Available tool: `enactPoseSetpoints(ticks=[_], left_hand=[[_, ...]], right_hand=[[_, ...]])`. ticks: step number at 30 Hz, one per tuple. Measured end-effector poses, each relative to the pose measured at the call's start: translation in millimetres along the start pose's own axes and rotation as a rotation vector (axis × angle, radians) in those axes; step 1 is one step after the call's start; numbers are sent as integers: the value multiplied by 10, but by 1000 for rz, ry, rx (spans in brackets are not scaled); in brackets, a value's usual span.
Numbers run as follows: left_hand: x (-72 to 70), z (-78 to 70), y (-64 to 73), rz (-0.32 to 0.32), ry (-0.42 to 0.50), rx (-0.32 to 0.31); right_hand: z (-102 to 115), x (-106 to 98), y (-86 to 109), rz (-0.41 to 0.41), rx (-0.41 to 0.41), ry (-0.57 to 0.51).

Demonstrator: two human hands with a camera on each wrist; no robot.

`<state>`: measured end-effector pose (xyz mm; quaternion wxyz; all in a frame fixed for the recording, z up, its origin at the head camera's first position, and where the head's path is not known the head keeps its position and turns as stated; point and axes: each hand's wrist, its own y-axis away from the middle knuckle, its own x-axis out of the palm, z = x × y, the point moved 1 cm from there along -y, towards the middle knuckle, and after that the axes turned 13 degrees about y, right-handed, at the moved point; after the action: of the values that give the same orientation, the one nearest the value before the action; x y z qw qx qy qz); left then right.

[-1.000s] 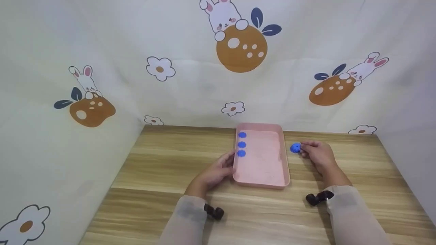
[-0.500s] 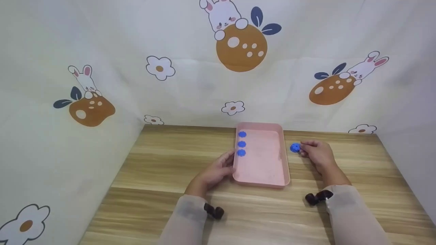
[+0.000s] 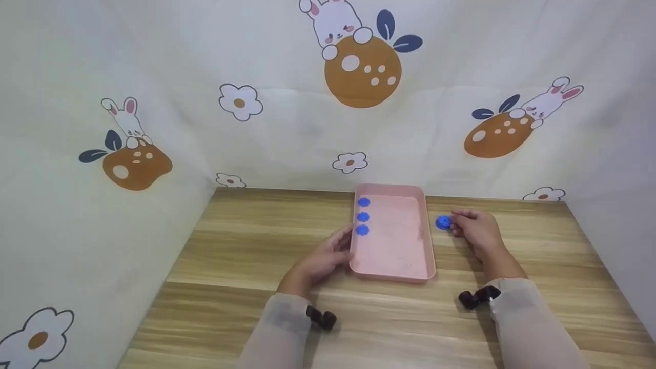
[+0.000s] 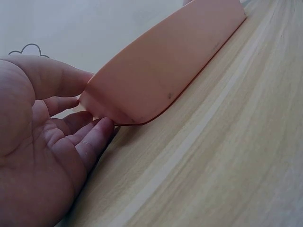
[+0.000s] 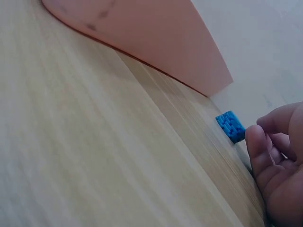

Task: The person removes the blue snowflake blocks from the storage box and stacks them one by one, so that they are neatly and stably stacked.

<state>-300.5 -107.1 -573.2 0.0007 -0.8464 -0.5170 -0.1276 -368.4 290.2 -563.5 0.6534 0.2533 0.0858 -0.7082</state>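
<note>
A pink rectangular tray (image 3: 394, 241) lies on the wood-grain table. Along its left inner side, three blue scalloped discs (image 3: 363, 217) form a row. My left hand (image 3: 324, 260) rests against the outside of the tray's left wall; in the left wrist view its thumb and fingertips touch a rounded corner. To the right of the tray, my right hand (image 3: 477, 231) pinches the edge of a short stack of blue scalloped discs (image 3: 443, 222) between thumb and fingers. From the right wrist the stack's notched side (image 5: 230, 126) shows, low over the table.
A pale curtain (image 3: 287, 138) printed with rabbits, oranges and flowers encloses the back and sides of the table (image 3: 241, 241). The tray's far end stands near the back edge. Black camera mounts (image 3: 322, 318) sit at both cuffs.
Almost nothing differs. The left hand, the tray and its row of discs stay put, while the right fingers shift very slightly at the blue stack.
</note>
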Motion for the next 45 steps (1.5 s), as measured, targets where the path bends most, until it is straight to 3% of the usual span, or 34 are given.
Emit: enactPoseSetpoints(ticks=[4,7,14,20,28,41,45], left_hand=[[12,-4,-13,9,-5,4],[22,2,-35,24,17,15],[12,20,-47,6,35,13],[7,25,-47,1,36,11],[-2,28,-45,15,50,25],[-23,44,-29,43,65,31],[-10,19,-17,44,59,24]], right_hand=[[125,-6,41,20,-26,-31],[281,12,103,55,-69,-111],[654,206,252,124,-138,-218],[853,377,266,133,-219,-159],[1065,601,186,188,-257,-48],[1326,1039,-56,318,-269,30],[1319,1132,-160,344,-264,113]])
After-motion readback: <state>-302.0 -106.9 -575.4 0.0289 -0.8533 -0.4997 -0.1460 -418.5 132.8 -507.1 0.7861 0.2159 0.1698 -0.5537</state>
